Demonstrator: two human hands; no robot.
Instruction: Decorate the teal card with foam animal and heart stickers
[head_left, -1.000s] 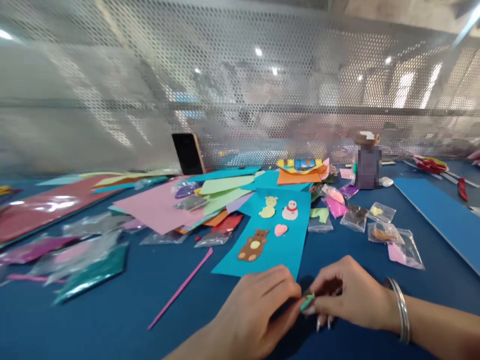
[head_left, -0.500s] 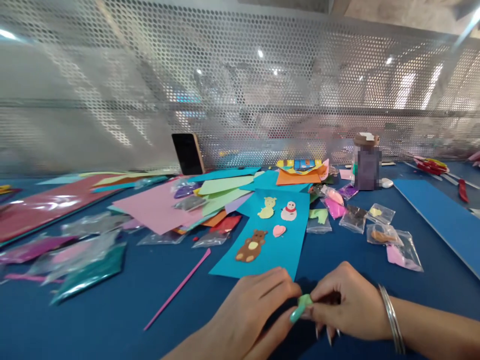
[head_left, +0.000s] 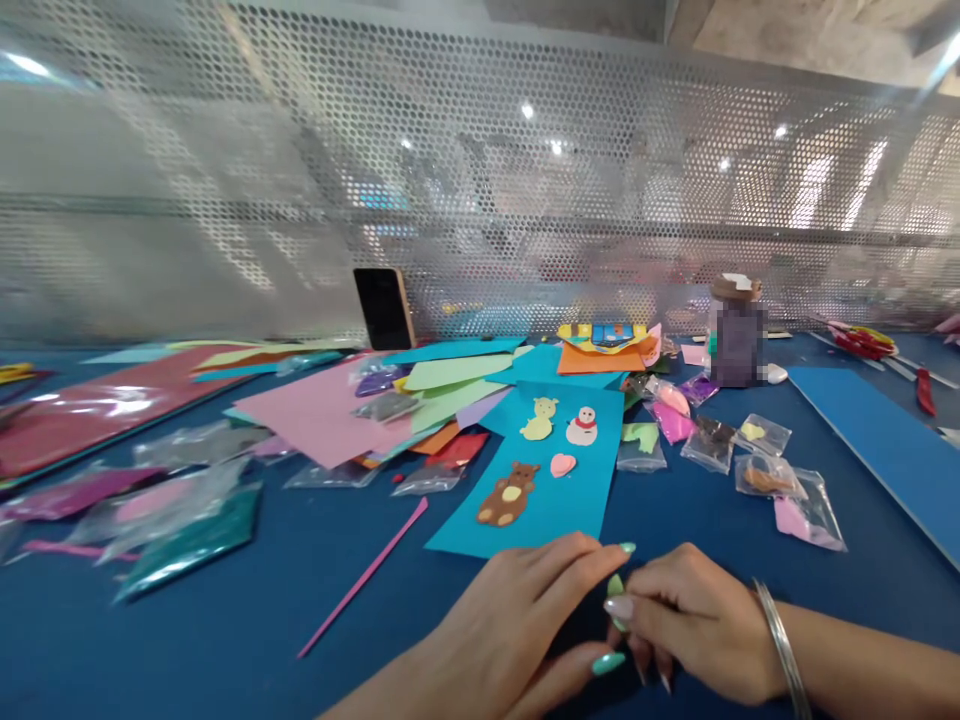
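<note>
Green piece [head_left: 616, 588]: between your two hands, low and right of centre in the head view; partly covered by your right thumb.
Right hand [head_left: 690, 622]: yours, pinching the green piece between thumb and fingers; silver bangles [head_left: 780, 640] at the wrist.
Left hand [head_left: 525, 620]: yours, spread, thumb and index finger parted; index tip just beside the green piece, apart from it.
Blue sheet [head_left: 457, 535]: flat on the table [head_left: 225, 660], just beyond your left hand.
Figures on sheet: bear [head_left: 510, 495] nearest you; heart [head_left: 562, 465] up and right of it; yellow figure [head_left: 538, 420] and snowman [head_left: 582, 427] side by side farther off.
Pink stick [head_left: 364, 577]: lying slantwise, left of the sheet, well apart from your right hand.
Green bag [head_left: 640, 445]: clear, green contents, just right of the sheet.
Phone [head_left: 384, 310]: propped upright, leaning slightly, beyond the paper pile [head_left: 315, 410].
Jar [head_left: 736, 340]: upright, far right, its front blurred.
</note>
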